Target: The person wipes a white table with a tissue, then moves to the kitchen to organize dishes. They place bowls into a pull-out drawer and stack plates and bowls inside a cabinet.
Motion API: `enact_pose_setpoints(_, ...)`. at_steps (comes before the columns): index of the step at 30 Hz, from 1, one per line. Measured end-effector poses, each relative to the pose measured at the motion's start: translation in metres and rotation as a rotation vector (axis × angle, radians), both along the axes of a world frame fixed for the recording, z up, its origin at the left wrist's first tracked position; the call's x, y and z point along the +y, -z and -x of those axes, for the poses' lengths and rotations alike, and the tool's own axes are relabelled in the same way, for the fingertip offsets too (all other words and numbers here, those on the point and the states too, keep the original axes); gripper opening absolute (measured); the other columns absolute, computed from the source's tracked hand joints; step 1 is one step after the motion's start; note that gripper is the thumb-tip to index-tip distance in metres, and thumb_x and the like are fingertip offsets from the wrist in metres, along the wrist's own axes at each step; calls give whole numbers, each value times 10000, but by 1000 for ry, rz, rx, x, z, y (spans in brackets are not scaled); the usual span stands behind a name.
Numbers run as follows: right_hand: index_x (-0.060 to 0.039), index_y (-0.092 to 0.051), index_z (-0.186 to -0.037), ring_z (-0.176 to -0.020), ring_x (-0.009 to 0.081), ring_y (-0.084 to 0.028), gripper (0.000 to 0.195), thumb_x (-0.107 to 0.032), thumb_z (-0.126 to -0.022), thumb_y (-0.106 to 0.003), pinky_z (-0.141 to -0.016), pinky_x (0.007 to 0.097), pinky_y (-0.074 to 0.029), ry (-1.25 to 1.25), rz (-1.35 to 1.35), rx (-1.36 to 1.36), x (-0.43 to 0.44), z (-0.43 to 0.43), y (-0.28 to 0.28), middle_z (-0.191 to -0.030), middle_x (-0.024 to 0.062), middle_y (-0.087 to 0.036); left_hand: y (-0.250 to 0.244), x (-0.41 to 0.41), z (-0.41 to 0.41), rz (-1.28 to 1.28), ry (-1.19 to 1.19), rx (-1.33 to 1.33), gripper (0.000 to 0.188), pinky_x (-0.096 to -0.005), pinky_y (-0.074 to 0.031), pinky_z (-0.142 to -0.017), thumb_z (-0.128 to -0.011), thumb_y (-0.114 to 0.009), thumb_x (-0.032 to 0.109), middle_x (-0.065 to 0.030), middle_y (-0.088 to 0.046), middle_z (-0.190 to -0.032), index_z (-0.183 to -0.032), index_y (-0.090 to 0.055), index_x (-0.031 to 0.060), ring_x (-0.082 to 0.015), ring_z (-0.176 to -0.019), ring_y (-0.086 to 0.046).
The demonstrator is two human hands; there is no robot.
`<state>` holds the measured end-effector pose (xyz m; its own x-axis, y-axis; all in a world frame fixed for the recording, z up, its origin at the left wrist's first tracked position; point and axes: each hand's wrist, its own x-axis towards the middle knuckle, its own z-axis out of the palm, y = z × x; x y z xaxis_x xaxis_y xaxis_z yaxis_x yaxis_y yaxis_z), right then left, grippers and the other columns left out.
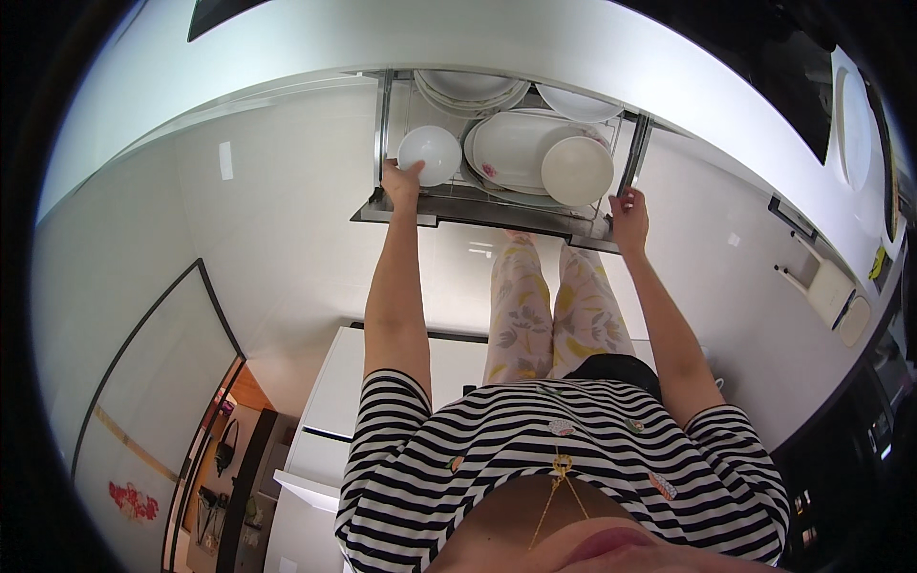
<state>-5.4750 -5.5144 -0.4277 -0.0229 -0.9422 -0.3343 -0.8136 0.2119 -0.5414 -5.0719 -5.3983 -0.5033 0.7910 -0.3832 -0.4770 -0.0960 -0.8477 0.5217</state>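
Note:
A pulled-out dish drawer point(494, 215) with metal side rails and a wire rack stands before me. At its front left corner my left hand point(402, 185) has its thumb over the rim of a small white bowl point(432, 147), its fingers between the bowl and the left rail. My right hand point(630, 218) is curled at the front right corner, by the right rail point(635, 154); part of its grip is hidden. Between the hands lie stacked oval plates point(512, 147) with a pink flower pattern, and a cream round bowl point(577, 172) partly covers them.
Behind are stacked round plates point(469, 93) and a white dish point(580, 102) under the white countertop point(444, 36). A white cabinet point(329, 401) is near my body at left. At right stand a white step stool point(824, 290) and a plate point(852, 129) on the counter.

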Motion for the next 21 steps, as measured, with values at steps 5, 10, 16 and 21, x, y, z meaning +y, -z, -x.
enact_pose_setpoints(5, -35, -524, -1162, -694, 243, -657, 374, -168, -822, -604, -614, 337, -512, 44, -352, -152, -27, -11, 34, -871, 158, -660, 16, 1, -1, -48, 34, -72, 710, -384, -476, -804, -559, -839, 324, -234, -615, -978, -1052, -506, -62, -358, -909, -609)
enact_pose_setpoints(10, -1, -513, -1126, -654, 249, -659, 337, -92, -807, -571, -547, 350, -543, 53, -360, -220, -13, -44, 49, -868, 189, -648, 8, -2, -4, 9, 105, -109, 632, -408, -479, -782, -596, -822, 271, -239, -617, -954, -1027, -489, -50, -380, -904, -609)
enact_pose_setpoints(16, 9, -486, -1158, -640, 224, -656, 403, -89, -789, -615, -534, 314, -537, 165, -468, -360, 13, -92, 64, -839, 169, -650, -10, -16, 4, -89, 208, -163, 577, -425, -482, -773, -641, -792, 284, -252, -619, -933, -1013, -486, -34, -403, -889, -605)
enact_pose_setpoints(21, 34, -410, -1216, -640, 215, -660, 488, -47, -782, -617, -544, 269, -548, 164, -614, -417, 13, -118, 54, -875, 184, -645, -4, -7, -6, -70, 251, -147, 649, -431, -483, -745, -653, -786, 334, -241, -623, -941, -1083, -464, -31, -407, -879, -605)
